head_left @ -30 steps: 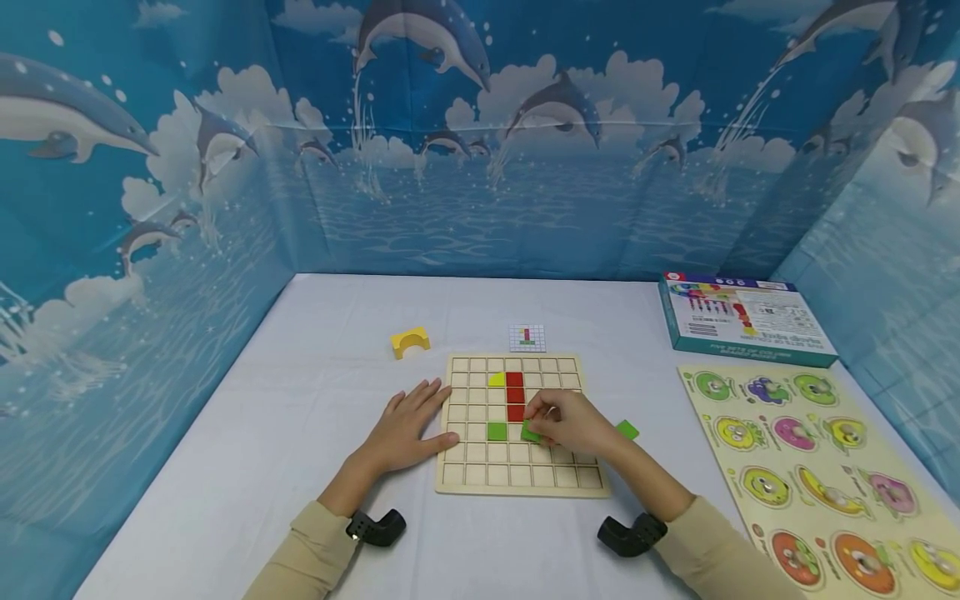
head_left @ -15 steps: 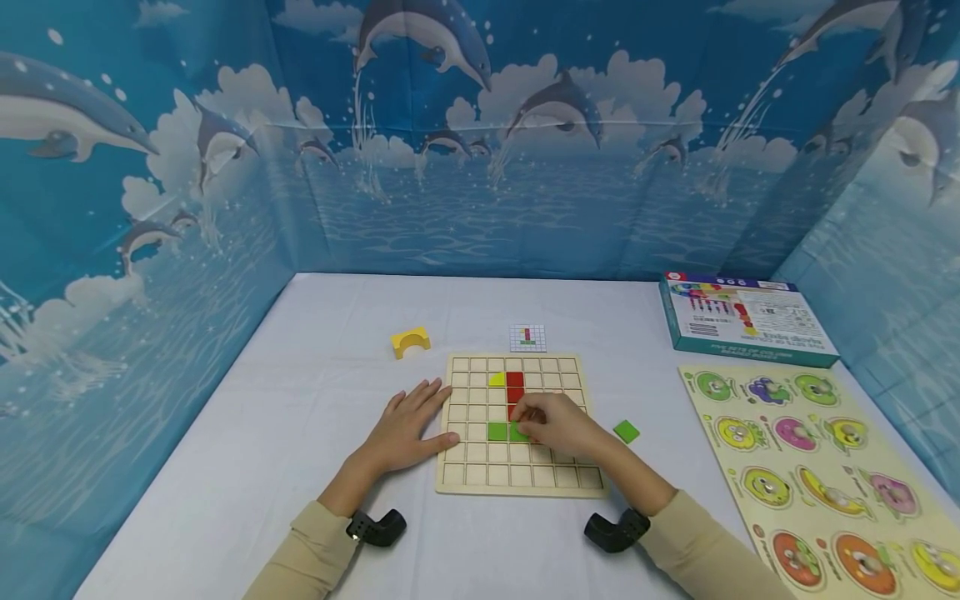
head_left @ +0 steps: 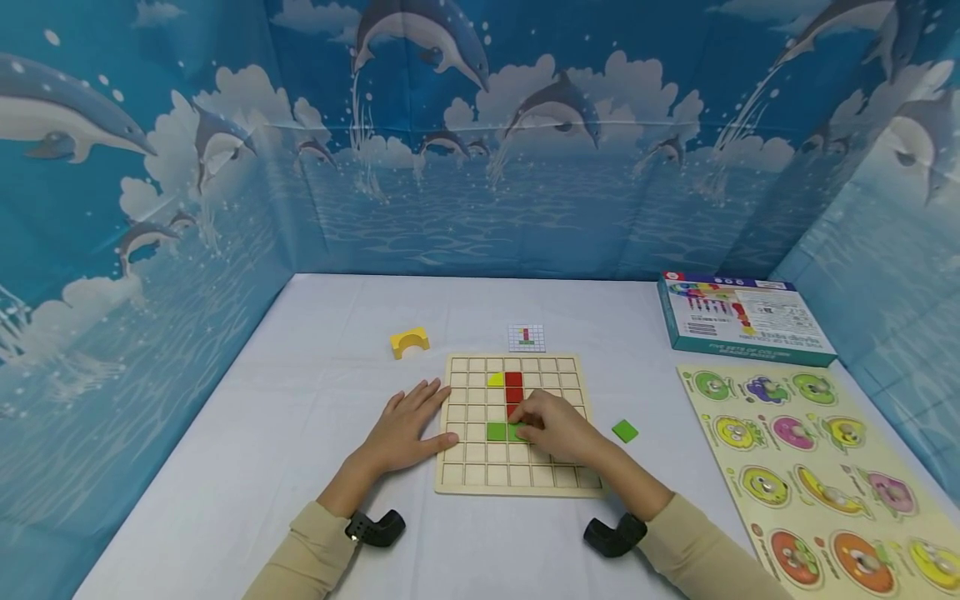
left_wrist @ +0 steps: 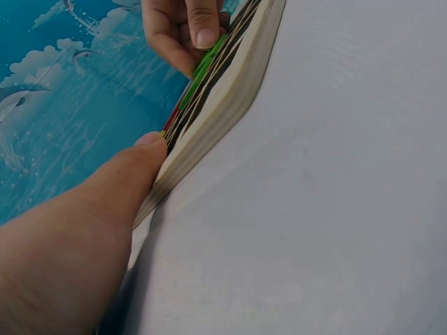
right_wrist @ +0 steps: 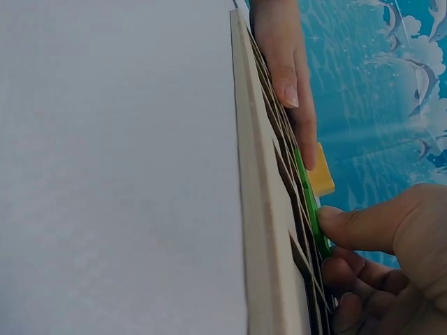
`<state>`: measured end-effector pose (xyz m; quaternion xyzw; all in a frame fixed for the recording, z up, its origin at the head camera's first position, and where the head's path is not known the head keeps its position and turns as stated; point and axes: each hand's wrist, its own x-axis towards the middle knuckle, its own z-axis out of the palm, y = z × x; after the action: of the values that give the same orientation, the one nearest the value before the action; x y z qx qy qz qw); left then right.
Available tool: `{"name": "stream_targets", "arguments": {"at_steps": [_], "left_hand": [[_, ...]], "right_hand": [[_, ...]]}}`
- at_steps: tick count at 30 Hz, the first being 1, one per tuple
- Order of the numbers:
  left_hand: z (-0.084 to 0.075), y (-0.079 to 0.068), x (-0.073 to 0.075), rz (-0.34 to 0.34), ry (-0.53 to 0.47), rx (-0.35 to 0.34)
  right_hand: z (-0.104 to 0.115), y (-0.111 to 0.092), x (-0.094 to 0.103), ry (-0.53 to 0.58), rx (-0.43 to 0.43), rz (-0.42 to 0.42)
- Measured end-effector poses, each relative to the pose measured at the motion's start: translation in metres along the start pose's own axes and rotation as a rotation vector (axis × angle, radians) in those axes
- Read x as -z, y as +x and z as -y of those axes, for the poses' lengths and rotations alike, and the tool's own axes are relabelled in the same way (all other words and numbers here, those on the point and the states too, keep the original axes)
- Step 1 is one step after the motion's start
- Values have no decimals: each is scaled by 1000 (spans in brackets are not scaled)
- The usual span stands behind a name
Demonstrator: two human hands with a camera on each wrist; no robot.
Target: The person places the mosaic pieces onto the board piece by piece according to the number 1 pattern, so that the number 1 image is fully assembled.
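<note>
On the white tablecloth lies a wooden grid board [head_left: 477, 477]. My left hand [head_left: 405, 429] rests at its left edge with fingers spread and the thumb on the rim. My right hand [head_left: 557, 427] pinches a green square tile [head_left: 513, 432] at a cell below the red tiles [head_left: 513, 390]. In the right wrist view the thumb [right_wrist: 356, 227] presses on green, with the other fingers curled beneath. Directly left of the pinched tile, a second green tile [head_left: 496, 432] sits in its cell. A yellow piece [head_left: 496, 380] lies beside the top red tile. Part of the board is hidden under my right hand.
A loose green tile [head_left: 625, 431] lies right of the board. Behind the board are a small pattern card [head_left: 527, 338] and a yellow arch block [head_left: 409, 341]. At right are a flat box [head_left: 750, 321] and a fruit puzzle board [head_left: 816, 454]. A dolphin-print cloth [head_left: 480, 208] surrounds the table.
My right hand has moved slightly left with the green tile, bringing it from a tilt to lying in line with the other green tile. My left hand has stayed in place.
</note>
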<state>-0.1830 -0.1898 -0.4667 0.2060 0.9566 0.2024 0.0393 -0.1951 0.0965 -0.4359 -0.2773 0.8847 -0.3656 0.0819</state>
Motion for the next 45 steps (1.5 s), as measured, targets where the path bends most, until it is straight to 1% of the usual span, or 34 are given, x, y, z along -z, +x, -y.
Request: {"name": "stream_targets", "arguments": {"at_steps": [6, 15, 22, 25, 30, 36, 45], "left_hand": [[0, -1, 0, -4, -14, -6], [0, -1, 0, -13, -3, -11], [0, 0, 0, -6, -4, -9], [1, 0, -1, -7, -1, -7], [1, 0, -1, -12, -5, -7], [-1, -1, -1, -9, -8, -2], [-1, 0, -1, -10, -8, 2]], "right_hand": [[0, -1, -2, 2, -3, -21], [-3, -7, 2, 37, -66, -41], [-11, -15, 11, 90, -117, -55], [-15, -18, 15, 95, -141, -62], [-20, -27, 24, 84, -165, -82], [-27, -39, 35, 70, -173, -106], [-41, -57, 51, 37, -234, -159]]}}
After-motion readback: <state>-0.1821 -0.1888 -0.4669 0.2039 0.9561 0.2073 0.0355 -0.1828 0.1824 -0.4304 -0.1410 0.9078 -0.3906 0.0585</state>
